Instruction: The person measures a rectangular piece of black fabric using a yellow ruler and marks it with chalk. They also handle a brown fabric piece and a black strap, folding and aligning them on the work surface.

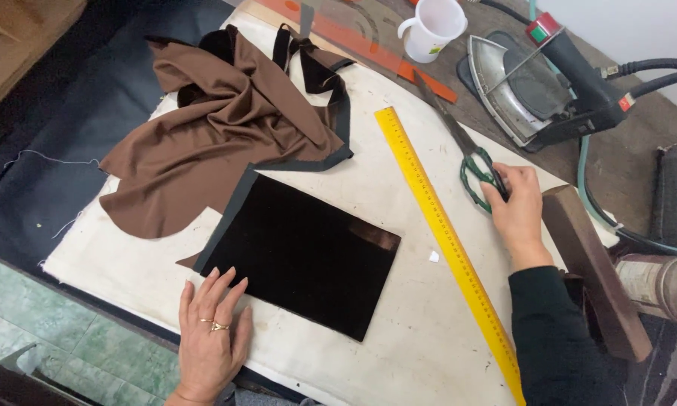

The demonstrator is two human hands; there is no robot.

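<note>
A flat rectangle of black velvet fabric [301, 252] is pinned by the left hand [212, 331], its grip spread flat, while green-handled steel scissors [477, 177] are clasped by the right hand [517, 207].

Black velvet panel [302, 259] near, brown cloth [218, 128] far left, yellow ruler [447, 233] right, green-handled scissors [477, 177], white cup [432, 28], cream table cover [398, 331].

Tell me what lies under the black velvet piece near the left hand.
The black velvet piece rests on the cream pad, and a brown fabric corner sticks out at its lower left edge. Anything else beneath it is covered.
</note>
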